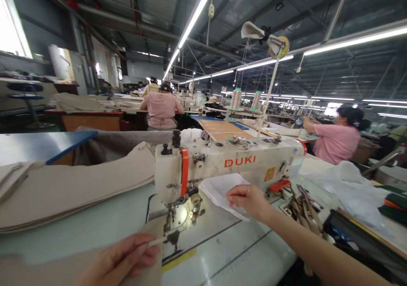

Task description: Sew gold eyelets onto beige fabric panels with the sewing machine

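Observation:
A white DUKI sewing machine [241, 163] stands on the pale table [229, 252] in front of me. My left hand [121, 260] lies at the bottom edge, fingers curled onto a beige fabric piece [149, 252] that reaches toward the needle area [173, 218]. My right hand [248, 199] reaches under the machine arm and pinches a thin white fabric piece [219, 190] lying on the machine bed.
A stack of beige fabric panels [70, 192] lies to the left. Metal clips and tools [302, 205] and white plastic wrap [346, 192] sit to the right. Thread cones [235, 98] stand behind. Other workers in pink shirts [161, 110] sit at nearby tables.

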Motion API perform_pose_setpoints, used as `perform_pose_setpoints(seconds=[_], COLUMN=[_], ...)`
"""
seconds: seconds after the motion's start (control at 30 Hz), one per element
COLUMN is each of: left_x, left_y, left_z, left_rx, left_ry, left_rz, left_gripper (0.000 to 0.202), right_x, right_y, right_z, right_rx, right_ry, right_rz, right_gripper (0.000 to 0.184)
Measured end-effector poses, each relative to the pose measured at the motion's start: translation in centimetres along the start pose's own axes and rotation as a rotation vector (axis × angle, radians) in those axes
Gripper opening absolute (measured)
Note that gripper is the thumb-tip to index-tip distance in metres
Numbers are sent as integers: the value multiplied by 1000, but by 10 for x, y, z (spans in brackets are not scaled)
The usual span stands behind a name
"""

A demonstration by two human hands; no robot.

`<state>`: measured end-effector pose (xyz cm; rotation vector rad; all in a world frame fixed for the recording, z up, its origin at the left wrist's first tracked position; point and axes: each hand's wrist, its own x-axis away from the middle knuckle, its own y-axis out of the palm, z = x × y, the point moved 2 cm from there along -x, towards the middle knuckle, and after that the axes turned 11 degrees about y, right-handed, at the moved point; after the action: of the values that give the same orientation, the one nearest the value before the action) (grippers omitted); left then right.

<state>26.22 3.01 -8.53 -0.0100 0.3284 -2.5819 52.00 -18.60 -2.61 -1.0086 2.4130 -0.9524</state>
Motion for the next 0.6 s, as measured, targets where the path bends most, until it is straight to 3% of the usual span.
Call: perform_pose_setpoints(seconds=[0.13,0.3,0.43,0.6], left_x=[13,22,25,22], left_y=[13,21,17,14], left_z=[29,39,40,39], left_rx=[-4,-3,26,91], left_ry=[39,113,108,75], left_rz=[-5,-23,30,82], left_gripper=[40,30,28,32], right_x=[22,36,30,24], right_y=[29,85,112,122], right_z=[-21,-55,-74,-77], right_rx=[-253,-603,-648,-678], right_ry=[-27,54,34,31], right_rz=[-158,-437,-473,-485], right_gripper=[38,38,39,42])
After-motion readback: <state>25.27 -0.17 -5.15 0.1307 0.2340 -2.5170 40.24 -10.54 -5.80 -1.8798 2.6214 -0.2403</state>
